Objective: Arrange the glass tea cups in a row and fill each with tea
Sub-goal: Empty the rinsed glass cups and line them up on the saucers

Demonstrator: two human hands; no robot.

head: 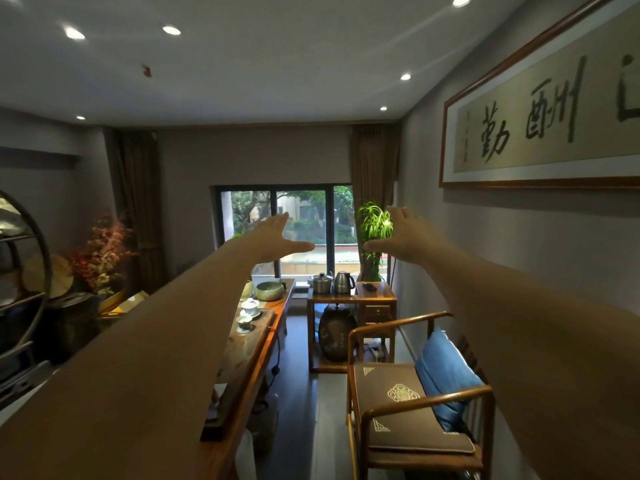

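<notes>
Both my arms stretch straight out in front of me at chest height. My left hand (277, 239) and my right hand (398, 233) are flat, palms down, thumbs pointing toward each other, holding nothing. Below my left arm runs a long wooden tea table (252, 355). On it stand a white lidded cup (250, 306) on a saucer, a small white cup (244, 322) and a green ceramic bowl (269, 290). No glass tea cups show; my left arm hides much of the tabletop.
A wooden side table (349, 299) by the window carries a steel pot (322, 283) and a kettle (343, 282). A wooden armchair (415, 410) with a blue cushion stands at the right. A round shelf (20, 289) and dried flowers are at the left.
</notes>
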